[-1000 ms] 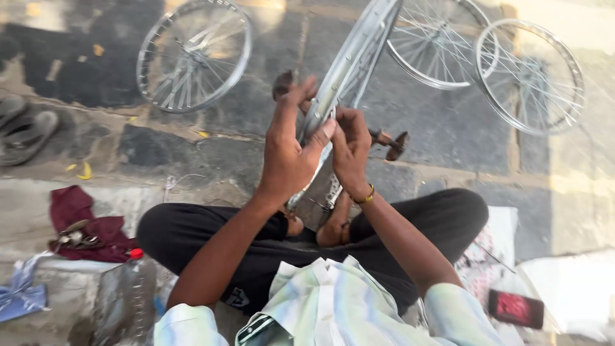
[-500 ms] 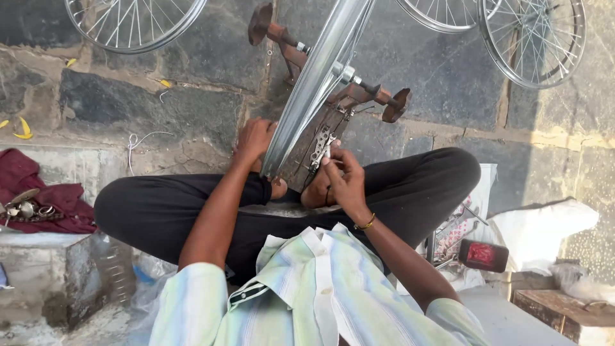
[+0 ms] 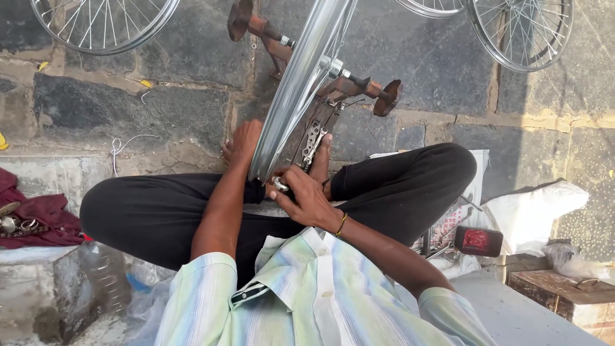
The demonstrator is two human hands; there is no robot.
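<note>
A shiny bicycle wheel rim (image 3: 301,83) stands edge-on in a rusty brown stand (image 3: 349,86) between my crossed legs in black trousers. My left hand (image 3: 245,144) grips the rim's left side low down. At the rim's lowest part, just right of it, my right hand (image 3: 304,195) pinches a small metal tool (image 3: 280,184) against the rim. A perforated metal plate (image 3: 312,141) hangs on the stand behind my right hand. A thin bangle sits on my right wrist.
Spoked wheels lie on the stone paving at top left (image 3: 102,25) and top right (image 3: 522,32). A maroon cloth (image 3: 38,211) with metal bits lies left, with a plastic bottle (image 3: 106,275) below it. On the right are a red-black box (image 3: 477,240), white bag (image 3: 532,211) and wooden block (image 3: 564,288).
Both hands have slid down the rim from its upper part to its bottom edge near my lap. The view has dropped and closed in on the stand.
</note>
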